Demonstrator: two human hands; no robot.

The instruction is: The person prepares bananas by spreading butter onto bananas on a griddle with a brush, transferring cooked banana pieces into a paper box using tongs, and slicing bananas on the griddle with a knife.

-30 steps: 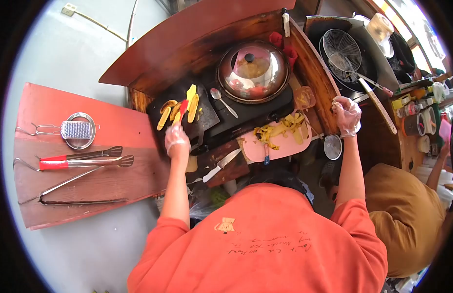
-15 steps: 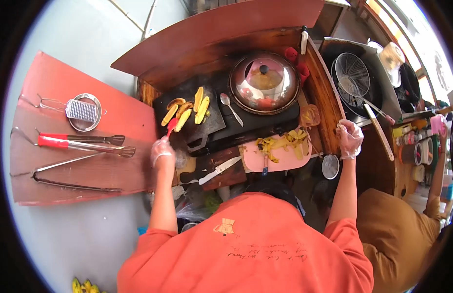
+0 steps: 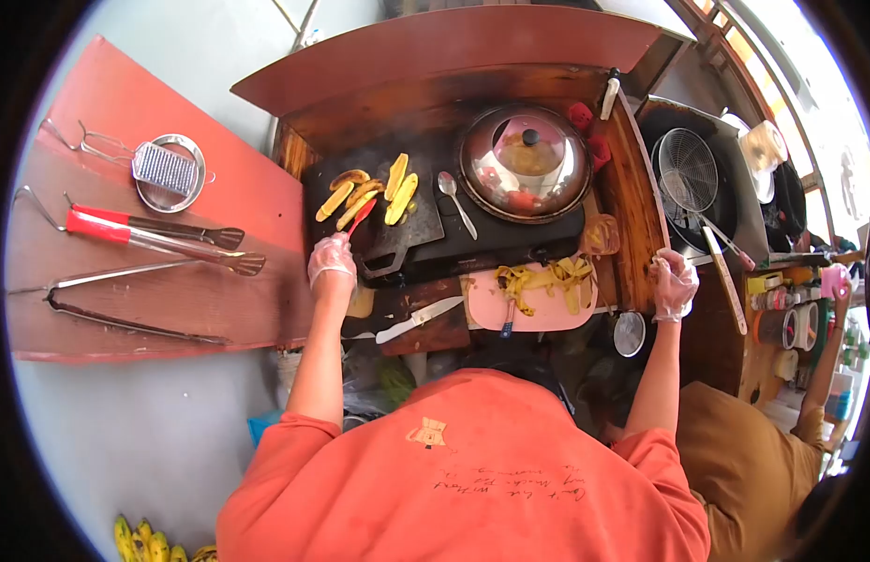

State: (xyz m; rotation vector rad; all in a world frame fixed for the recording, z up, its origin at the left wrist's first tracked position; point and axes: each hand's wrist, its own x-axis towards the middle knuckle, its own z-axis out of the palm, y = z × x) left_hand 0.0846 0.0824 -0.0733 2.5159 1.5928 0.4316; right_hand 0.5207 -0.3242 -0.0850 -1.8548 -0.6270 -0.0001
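Note:
My left hand (image 3: 332, 260), in a clear plastic glove, is closed around a red silicone brush (image 3: 362, 214). The brush's head is at the near end of a banana slice (image 3: 358, 210) on the dark griddle plate (image 3: 418, 228). Several more yellow and browned banana slices (image 3: 402, 199) lie behind and beside it. My right hand (image 3: 674, 284), gloved too, is at the wooden side wall (image 3: 645, 211) with its fingers curled in a pinch. Whatever is between those fingertips is too small to make out.
Right of the griddle are a spoon (image 3: 456, 204) and a domed lid (image 3: 526, 173). In front lie a knife (image 3: 421, 319) and a pink board (image 3: 491, 314) bearing peels. Tongs (image 3: 168, 245) and a grater (image 3: 165, 169) rest left. Another person (image 3: 744, 468) is at right.
The whole view has shifted slightly. My left hand has moved right and forward toward the griddle, bringing the red brush along the nearest slice. My right hand stays at the side wall.

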